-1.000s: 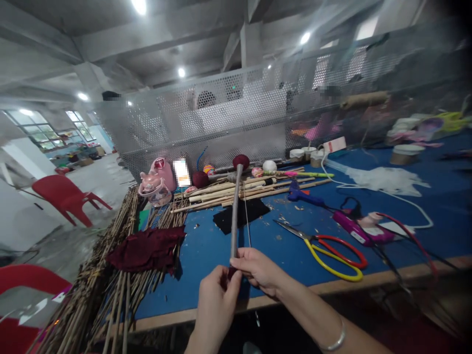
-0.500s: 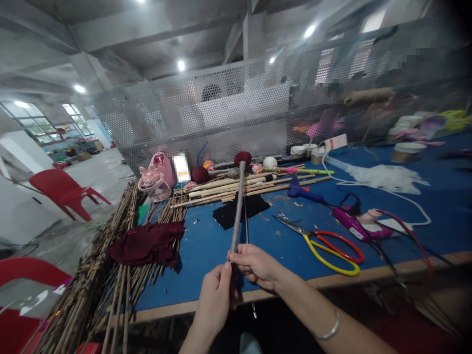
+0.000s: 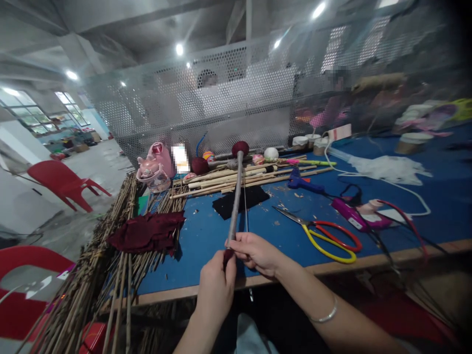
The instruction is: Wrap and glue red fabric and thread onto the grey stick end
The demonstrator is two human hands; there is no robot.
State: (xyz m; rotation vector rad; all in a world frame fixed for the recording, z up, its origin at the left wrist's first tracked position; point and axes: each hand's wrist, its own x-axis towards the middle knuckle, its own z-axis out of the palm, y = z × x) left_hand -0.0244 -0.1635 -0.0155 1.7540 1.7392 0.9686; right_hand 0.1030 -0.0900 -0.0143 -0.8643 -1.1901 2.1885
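A grey-wrapped stick (image 3: 237,196) points away from me over the table, with a dark red ball (image 3: 240,148) at its far end. My left hand (image 3: 217,280) is closed round the near end, where a bit of dark red material shows between the fingers. Just beyond it, my right hand (image 3: 256,253) pinches the stick with thumb and fingertips. A thin pale strand (image 3: 246,209) runs beside the stick down to the right hand. Under the stick lies a piece of black cloth (image 3: 254,200).
Scissors (image 3: 319,236) with red and yellow handles lie to the right, near a blue glue gun (image 3: 304,182) and a purple power strip (image 3: 354,215). Dark red cloth (image 3: 147,233) rests on bundled twigs (image 3: 88,260) at left. Pale sticks (image 3: 221,186) lie before a perforated metal screen (image 3: 184,113).
My left hand has turned slightly, and more dark red material shows at the stick's near end. My right hand stays pinched there. The whole view has shifted a little.
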